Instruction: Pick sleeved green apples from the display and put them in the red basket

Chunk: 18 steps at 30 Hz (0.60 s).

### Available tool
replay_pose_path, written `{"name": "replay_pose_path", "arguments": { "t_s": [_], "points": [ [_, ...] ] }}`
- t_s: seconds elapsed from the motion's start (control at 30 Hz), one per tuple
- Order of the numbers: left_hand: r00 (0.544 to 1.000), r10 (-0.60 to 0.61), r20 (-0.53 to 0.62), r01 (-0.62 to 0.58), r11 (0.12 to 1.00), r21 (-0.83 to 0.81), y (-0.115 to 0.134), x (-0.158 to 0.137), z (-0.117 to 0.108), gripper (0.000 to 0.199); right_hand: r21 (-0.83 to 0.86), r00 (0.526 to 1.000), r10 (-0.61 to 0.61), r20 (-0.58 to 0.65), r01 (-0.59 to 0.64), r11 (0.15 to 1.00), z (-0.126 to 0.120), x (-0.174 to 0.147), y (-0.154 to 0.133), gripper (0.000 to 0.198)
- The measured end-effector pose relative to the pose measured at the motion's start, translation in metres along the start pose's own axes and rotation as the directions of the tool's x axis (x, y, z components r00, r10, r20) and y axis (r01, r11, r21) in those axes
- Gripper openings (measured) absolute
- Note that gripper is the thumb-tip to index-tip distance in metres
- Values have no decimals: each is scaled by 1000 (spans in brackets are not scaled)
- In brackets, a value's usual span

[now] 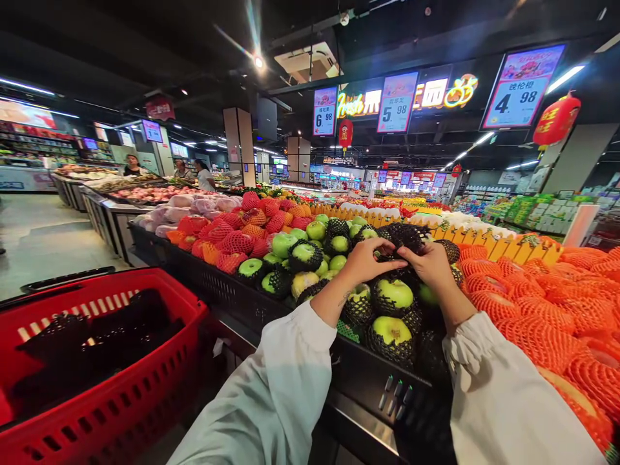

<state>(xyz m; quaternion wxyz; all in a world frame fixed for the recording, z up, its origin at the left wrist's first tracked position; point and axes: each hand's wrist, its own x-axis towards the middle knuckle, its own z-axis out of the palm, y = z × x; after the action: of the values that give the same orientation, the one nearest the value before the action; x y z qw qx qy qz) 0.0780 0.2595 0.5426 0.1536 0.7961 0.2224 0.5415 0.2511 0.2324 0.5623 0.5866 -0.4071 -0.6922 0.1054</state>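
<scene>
Both hands share one grip: the left hand (pixel 372 261) and the right hand (pixel 432 263) pinch at the fingertips on a bunch of black netting (pixel 409 236), thumbs toward each other. Below them, the long black-sided bench (pixel 220 287) runs away toward the upper left. A red basket (pixel 121 381) with dark contents stands beside it on the left. Orange-netted fruit (pixel 547 316) spreads out to the right of the right hand; a smaller heap of red-netted fruit (pixel 237 236) lies farther off, left of the left hand. Between these sit green apples (pixel 393 292), many in black nets (pixel 391 352), below and around the hands, several on the near side of them. Smallest is the bunched netting, above the apples: its length seems to run crosswise between the hands, its bulk nearer the right one; I cannot tell whether it encloses a fruit.
</scene>
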Motion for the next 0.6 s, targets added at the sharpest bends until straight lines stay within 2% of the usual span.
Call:
{"name": "replay_pose_path", "arguments": {
  "t_s": [0.1,0.17,0.37,0.5,0.6],
  "points": [
    [999,-31,26,30,998,48,-6,1,1,27,36,993,6,117,-10,999,2,-1,3,51],
    [999,-42,1,41,997,66,-9,3,2,24,59,991,10,133,-18,998,3,-1,3,52],
    [995,-22,-101,30,996,82,-13,5,3,18,51,998,15,60,-18,999,3,0,-5,59],
    [982,-39,-187,50,997,55,-14,6,0,13,58,999,41,21,-43,997,4,1,-4,55],
    [953,-53,-298,64,998,27,-13,6,-3,13,94,998,36,-52,-31,995,4,2,0,50]
  ]
}}
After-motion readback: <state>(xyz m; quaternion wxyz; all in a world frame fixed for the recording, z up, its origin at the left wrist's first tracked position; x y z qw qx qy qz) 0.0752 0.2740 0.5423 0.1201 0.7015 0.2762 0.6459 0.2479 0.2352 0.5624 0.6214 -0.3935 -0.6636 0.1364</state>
